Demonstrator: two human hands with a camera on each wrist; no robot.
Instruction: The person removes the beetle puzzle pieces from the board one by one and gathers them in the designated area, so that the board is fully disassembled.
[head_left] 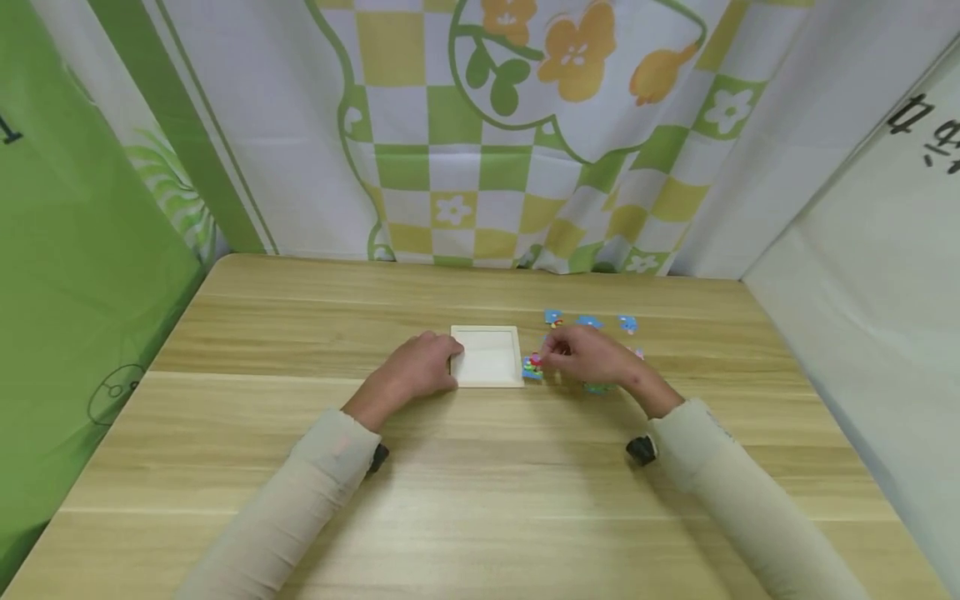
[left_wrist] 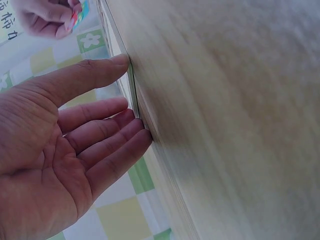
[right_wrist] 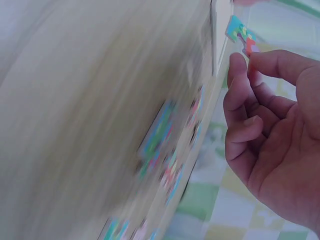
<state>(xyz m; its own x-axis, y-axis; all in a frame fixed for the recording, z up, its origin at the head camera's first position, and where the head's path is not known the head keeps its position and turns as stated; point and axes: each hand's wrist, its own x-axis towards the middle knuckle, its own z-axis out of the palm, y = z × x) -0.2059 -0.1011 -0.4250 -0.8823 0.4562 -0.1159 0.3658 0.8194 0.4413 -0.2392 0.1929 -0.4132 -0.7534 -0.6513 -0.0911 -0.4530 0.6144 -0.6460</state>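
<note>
In the head view, my right hand (head_left: 585, 354) pinches a small colourful jigsaw puzzle piece (head_left: 532, 367) between thumb and fingertips, beside the frame's right edge. In the right wrist view, the piece (right_wrist: 242, 34), blue, green and red, sticks out past the fingertips, raised off the tabletop. My left hand (head_left: 423, 365) rests against the left side of a shallow white puzzle tray (head_left: 486, 383) with a pale rim. From the left wrist view, its nearly straight thumb and fingers (left_wrist: 120, 145) touch the tray's edge. Bare white board shows inside the rim.
Right of the tray lie several loose puzzle pieces (head_left: 589, 321), some partly hidden by the right hand. The light wooden table (head_left: 480, 467) meets a patterned curtain (head_left: 465, 192) at the back. A green cloth (head_left: 82, 275) hangs at left and a white one (head_left: 870, 250) at right.
</note>
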